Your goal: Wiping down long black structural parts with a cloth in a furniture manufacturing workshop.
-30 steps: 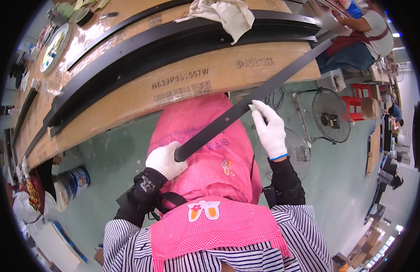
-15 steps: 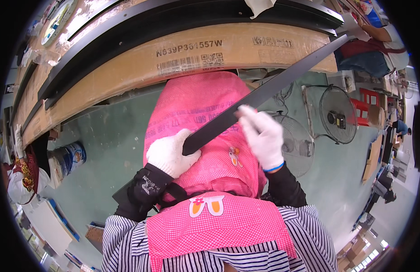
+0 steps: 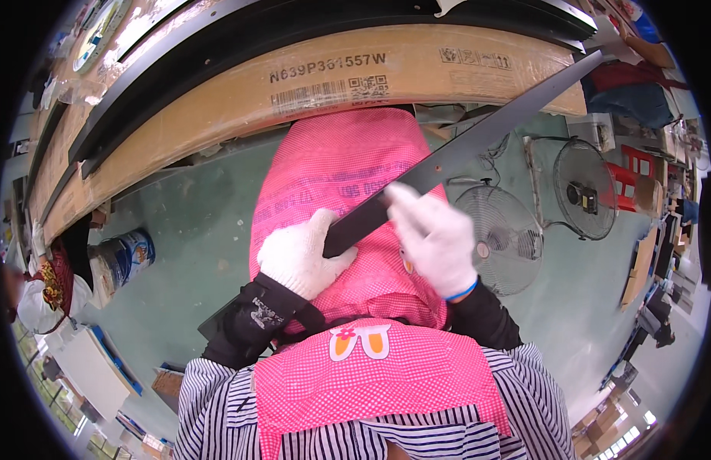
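Note:
A long, flat black strip [image 3: 478,142] lies slantwise over my lap, rising from below my left forearm toward the upper right. My left hand [image 3: 300,254], in a white knitted glove, is closed round it, thumb and fingers on its two sides. Black sleeve and palm cover part of the strip, whose lower end [image 3: 212,323] shows beyond the forearm. My right hand [image 3: 436,234], gloved likewise with a blue cuff edge, has its bent fingers pressed together against the strip's upper face. Blur hides what its fingertips pinch, if anything. A pink checked apron [image 3: 340,153] covers my lap.
Ahead, a long cardboard carton [image 3: 233,92] carries more black strips [image 3: 217,57]. Two floor fans [image 3: 497,238] stand on the right, near red plastic crates [image 3: 623,184]. At left is a bucket [image 3: 125,257]. Other people sit at far left [image 3: 52,295] and upper right [image 3: 639,92].
My right hand has slid a little down-left along the strip, toward my left hand. My left hand keeps its hold. The whole view has shifted slightly.

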